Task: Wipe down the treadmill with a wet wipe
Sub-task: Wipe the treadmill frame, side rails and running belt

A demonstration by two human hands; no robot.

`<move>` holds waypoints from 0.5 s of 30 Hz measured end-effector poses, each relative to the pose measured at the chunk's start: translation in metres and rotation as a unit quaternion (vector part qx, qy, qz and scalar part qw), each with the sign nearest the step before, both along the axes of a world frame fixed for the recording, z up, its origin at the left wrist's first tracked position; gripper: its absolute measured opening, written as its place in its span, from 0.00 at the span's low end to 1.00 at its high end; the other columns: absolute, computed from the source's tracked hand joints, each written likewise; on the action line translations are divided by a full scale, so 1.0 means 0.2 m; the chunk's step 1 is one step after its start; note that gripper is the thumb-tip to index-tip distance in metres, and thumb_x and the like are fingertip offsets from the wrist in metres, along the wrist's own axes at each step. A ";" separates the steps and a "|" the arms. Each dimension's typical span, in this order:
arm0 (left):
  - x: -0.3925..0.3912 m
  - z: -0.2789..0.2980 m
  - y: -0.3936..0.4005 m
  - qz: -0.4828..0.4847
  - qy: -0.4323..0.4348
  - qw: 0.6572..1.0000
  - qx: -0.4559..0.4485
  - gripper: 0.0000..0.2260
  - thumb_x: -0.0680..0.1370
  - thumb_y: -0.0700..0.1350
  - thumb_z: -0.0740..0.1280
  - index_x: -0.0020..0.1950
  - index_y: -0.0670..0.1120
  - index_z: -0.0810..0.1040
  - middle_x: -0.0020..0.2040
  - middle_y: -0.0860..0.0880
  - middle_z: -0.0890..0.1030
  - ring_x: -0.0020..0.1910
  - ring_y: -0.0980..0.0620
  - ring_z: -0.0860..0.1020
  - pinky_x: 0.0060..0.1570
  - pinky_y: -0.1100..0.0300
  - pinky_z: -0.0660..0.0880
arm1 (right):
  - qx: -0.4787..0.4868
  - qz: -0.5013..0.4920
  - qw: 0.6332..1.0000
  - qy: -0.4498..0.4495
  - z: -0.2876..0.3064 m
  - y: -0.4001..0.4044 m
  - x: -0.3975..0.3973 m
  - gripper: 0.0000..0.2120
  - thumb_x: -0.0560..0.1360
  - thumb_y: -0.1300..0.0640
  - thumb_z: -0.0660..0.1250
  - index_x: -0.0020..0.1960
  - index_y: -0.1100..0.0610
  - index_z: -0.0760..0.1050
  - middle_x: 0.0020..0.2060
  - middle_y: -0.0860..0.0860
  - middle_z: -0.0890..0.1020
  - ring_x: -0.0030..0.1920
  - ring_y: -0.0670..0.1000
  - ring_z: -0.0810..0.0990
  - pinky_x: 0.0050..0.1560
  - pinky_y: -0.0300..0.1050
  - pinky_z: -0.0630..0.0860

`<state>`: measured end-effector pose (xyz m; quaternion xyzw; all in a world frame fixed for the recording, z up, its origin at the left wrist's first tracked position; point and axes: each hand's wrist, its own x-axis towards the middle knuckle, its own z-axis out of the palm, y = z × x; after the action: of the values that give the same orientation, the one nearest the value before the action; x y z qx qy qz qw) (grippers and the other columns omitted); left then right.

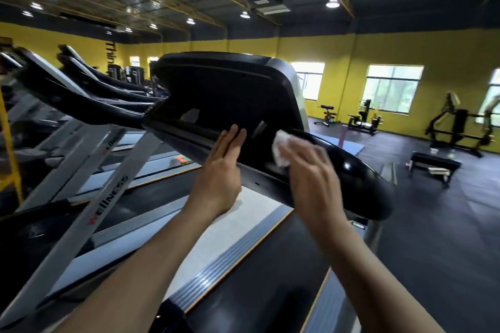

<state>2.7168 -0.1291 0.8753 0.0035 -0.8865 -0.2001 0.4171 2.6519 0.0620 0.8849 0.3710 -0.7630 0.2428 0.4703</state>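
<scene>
- My right hand (311, 167) grasps the wet wipe (281, 147), bunched under my fingers and pressed on the glossy black handrail (351, 170) of the treadmill, right of the console (221, 94)
- My left hand (221, 165) is released, fingers straight and together, flat against the console's lower edge; it holds nothing and looks to be bracing the panel
- Step in hand, as I judge it: wiping the rail where it meets the console, so the task looks partway, with belt (270, 278) and side rails (230, 254) not yet reached by the wipe
- To do it well: flatten the wipe more, since a wad only cleans a narrow line; wrap it partly round the curved rail and pull in 1 long stroke toward the near end
- Keep pressure even, and overlap passes; the gloss will show streaks
- Work into the seam by the console, where grime likely sits
- Keep the left palm steady, then wipe that spot too, as it leaves prints
- Risk: wipe slipping from fingertips on the slick curve
- Other treadmills (81, 84) stand to the left, weight machines (457, 127) far right
</scene>
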 end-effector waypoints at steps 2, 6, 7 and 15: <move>-0.01 0.00 0.02 -0.001 0.001 1.000 0.001 0.31 0.81 0.33 0.57 0.83 0.48 0.55 0.84 0.51 0.51 0.82 0.52 0.48 0.71 0.75 0.39 | -0.100 -0.082 0.990 -0.055 0.00 0.13 -0.07 0.21 0.76 0.66 0.63 0.68 0.56 0.77 0.62 0.54 0.79 0.59 0.60 0.74 0.64 0.49 0.71; -0.02 0.01 0.05 0.007 -0.004 1.000 -0.006 0.27 0.84 0.38 0.56 0.83 0.46 0.54 0.84 0.47 0.50 0.83 0.48 0.48 0.75 0.65 0.44 | -0.185 -0.146 0.967 -0.098 -0.05 0.16 -0.06 0.22 0.75 0.68 0.62 0.67 0.56 0.78 0.55 0.59 0.75 0.53 0.60 0.69 0.60 0.54 0.70; -0.02 0.02 0.05 0.009 -0.008 1.000 -0.009 0.27 0.85 0.38 0.55 0.83 0.46 0.54 0.84 0.46 0.50 0.83 0.47 0.48 0.76 0.62 0.45 | -0.188 -0.136 0.968 -0.091 -0.05 0.11 -0.03 0.22 0.73 0.69 0.62 0.65 0.57 0.79 0.53 0.58 0.75 0.52 0.59 0.69 0.59 0.53 0.70; -0.06 -0.01 0.17 0.060 0.035 0.997 -0.046 0.23 0.81 0.37 0.55 0.78 0.42 0.66 0.79 0.41 0.64 0.78 0.38 0.62 0.75 0.41 0.61 | -0.123 -0.052 0.990 -0.038 -0.23 -0.06 0.15 0.19 0.75 0.67 0.64 0.65 0.58 0.77 0.51 0.56 0.75 0.50 0.57 0.75 0.52 0.50 0.77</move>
<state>2.7041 -0.0957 0.8742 0.0309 -0.8777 -0.1339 0.4592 2.6826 0.0501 0.8389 0.2606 -0.7627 0.3244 0.4951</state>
